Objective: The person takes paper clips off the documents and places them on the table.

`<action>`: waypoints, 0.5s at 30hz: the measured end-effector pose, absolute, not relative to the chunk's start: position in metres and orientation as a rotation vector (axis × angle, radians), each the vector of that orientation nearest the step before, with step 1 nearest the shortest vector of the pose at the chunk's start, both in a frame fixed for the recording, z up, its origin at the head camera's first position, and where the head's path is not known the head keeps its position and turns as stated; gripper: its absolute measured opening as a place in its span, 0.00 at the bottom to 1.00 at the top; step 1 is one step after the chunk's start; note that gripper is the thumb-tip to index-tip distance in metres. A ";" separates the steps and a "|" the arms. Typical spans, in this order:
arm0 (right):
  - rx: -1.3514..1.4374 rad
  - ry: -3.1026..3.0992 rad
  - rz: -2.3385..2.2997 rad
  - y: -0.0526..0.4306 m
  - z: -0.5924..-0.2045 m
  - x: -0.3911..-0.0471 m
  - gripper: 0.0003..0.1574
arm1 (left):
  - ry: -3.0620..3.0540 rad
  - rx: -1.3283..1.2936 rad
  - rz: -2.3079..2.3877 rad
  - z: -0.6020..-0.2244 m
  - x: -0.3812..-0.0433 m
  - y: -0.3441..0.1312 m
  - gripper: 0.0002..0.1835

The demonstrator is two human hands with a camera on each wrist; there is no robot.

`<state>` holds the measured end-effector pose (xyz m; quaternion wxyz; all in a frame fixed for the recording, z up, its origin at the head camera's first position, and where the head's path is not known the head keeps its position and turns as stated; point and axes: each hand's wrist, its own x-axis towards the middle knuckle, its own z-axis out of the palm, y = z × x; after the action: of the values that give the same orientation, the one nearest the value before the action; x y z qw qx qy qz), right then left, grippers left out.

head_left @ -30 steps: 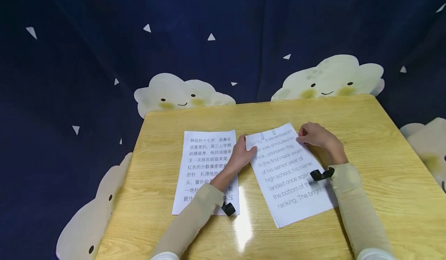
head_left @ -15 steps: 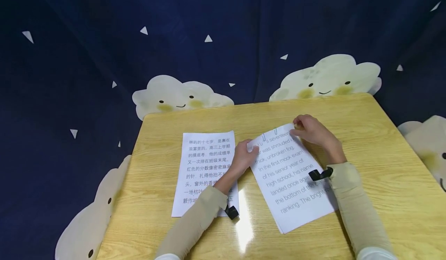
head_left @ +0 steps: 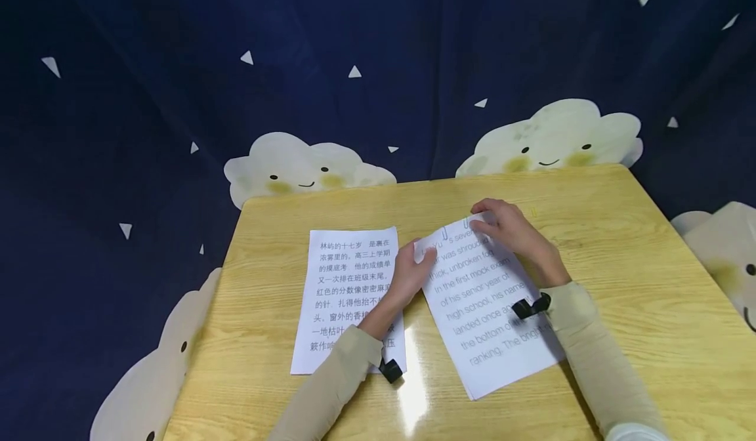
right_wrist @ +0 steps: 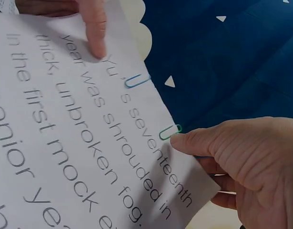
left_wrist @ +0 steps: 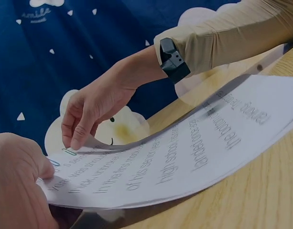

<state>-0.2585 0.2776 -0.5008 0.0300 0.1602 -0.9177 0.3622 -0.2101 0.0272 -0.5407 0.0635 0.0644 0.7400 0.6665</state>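
Your left hand (head_left: 410,272) pinches the upper-left corner of the English-printed sheets (head_left: 487,316), thumb on top. Your right hand (head_left: 512,232) pinches their top edge, thumb over the print, other fingers behind. Green clip (right_wrist: 169,132) at your right thumb tip, contact unclear; blue clip (right_wrist: 137,80) between your thumbs. Chinese-printed page (head_left: 348,280) on the table (head_left: 638,303), left of your left fingers.

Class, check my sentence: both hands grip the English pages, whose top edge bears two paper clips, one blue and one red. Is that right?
Not quite: the second clip is green, not red, as the right wrist view shows. The rest stands: the left hand and right hand grip the English pages, and the other clip is blue.
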 end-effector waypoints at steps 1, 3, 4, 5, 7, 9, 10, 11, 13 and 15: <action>0.497 -2.824 1.117 0.277 -0.500 -0.258 0.18 | 2.230 0.194 2.034 -0.541 -0.210 0.028 0.15; 0.509 -2.821 1.124 0.275 -0.499 -0.258 0.17 | 2.216 0.195 2.080 -0.542 -0.210 0.028 0.16; 0.516 -2.818 1.134 0.274 -0.499 -0.258 0.17 | 2.209 0.195 2.099 -0.542 -0.210 0.028 0.16; 0.527 -2.812 1.147 0.273 -0.498 -0.258 0.16 | 2.202 0.195 2.116 -0.542 -0.210 0.028 0.16; 0.554 -2.795 1.169 0.271 -0.496 -0.257 0.14 | 2.181 0.192 2.147 -0.542 -0.209 0.028 0.16; 0.569 -2.783 1.175 0.268 -0.494 -0.256 0.12 | 2.160 0.191 2.173 -0.542 -0.209 0.027 0.15; 0.574 -2.777 1.175 0.267 -0.492 -0.256 0.11 | 2.153 0.188 2.182 -0.543 -0.210 0.026 0.15; 0.578 -2.772 1.170 0.266 -0.490 -0.255 0.10 | 2.141 0.190 2.195 -0.543 -0.210 0.025 0.14; 0.587 -2.771 1.159 0.266 -0.487 -0.253 0.10 | 2.125 0.195 2.207 -0.544 -0.211 0.024 0.14; 0.596 -2.771 1.160 0.267 -0.484 -0.250 0.10 | 2.117 0.202 2.213 -0.544 -0.211 0.023 0.14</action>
<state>-0.2503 0.2665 -0.4837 0.0394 0.1944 -0.9041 0.3784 -0.2106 0.0229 -0.5438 0.0364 0.0657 0.6893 0.7205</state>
